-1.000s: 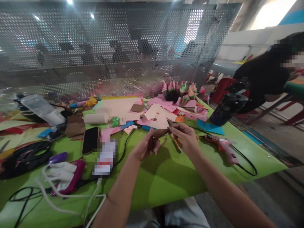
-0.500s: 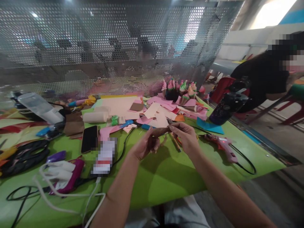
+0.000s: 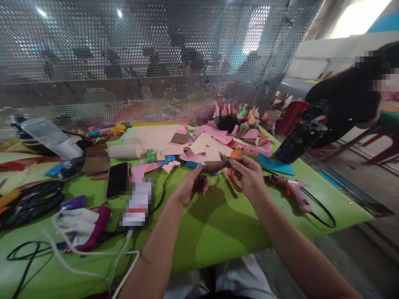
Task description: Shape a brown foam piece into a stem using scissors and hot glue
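Note:
A small brown piece [image 3: 215, 166], rolled or folded and apparently of foam or paper sheet, is stretched between my two hands above the green table. My left hand [image 3: 193, 185] pinches its left end, with the other fingers curled below. At its right end, my right hand [image 3: 247, 174] grips it between thumb and fingers. Just under the piece lie a pencil [image 3: 231, 185] and a red-handled tool partly hidden by my right hand. Cut pale and pink sheets [image 3: 201, 143] are piled behind my hands.
To the right rest a pink glue gun [image 3: 297, 195] with a black cord and a dark bottle [image 3: 299, 139]. Finished-looking cone shapes [image 3: 235, 116] stand at the back. Left are a phone [image 3: 117, 180], a power strip [image 3: 90, 228] and cables. A person in black [image 3: 343, 95] sits at right.
The brown piece now shows more fully between my hands, which have moved slightly apart. My right hand has shifted a little right and up.

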